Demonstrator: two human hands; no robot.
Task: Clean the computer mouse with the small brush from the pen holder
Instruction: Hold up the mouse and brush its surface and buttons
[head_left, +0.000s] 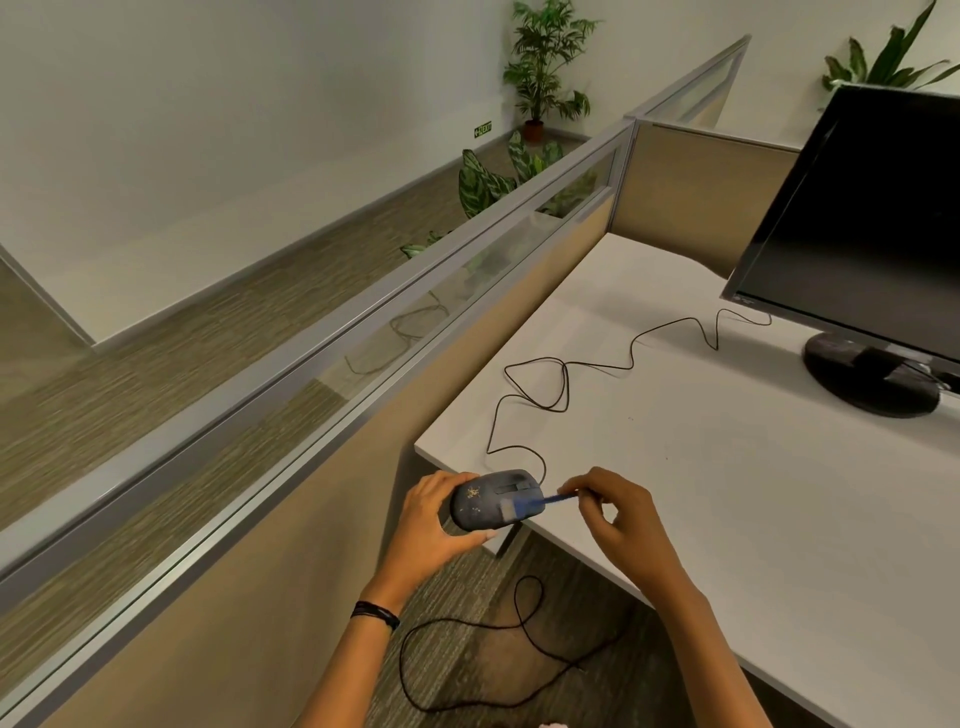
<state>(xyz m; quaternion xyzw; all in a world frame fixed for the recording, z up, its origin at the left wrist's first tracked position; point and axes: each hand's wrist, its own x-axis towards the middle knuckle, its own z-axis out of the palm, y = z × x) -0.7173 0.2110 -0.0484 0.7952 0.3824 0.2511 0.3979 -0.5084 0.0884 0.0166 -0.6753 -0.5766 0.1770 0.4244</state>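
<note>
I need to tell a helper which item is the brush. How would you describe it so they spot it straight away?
Start at the white desk and go to its near left corner, where two hands meet. The left hand holds a dark mouse with pale crumbs on it; the right hand pinches the brush. It is the thin blue stick with a pale bristle head lying on the mouse.
</note>
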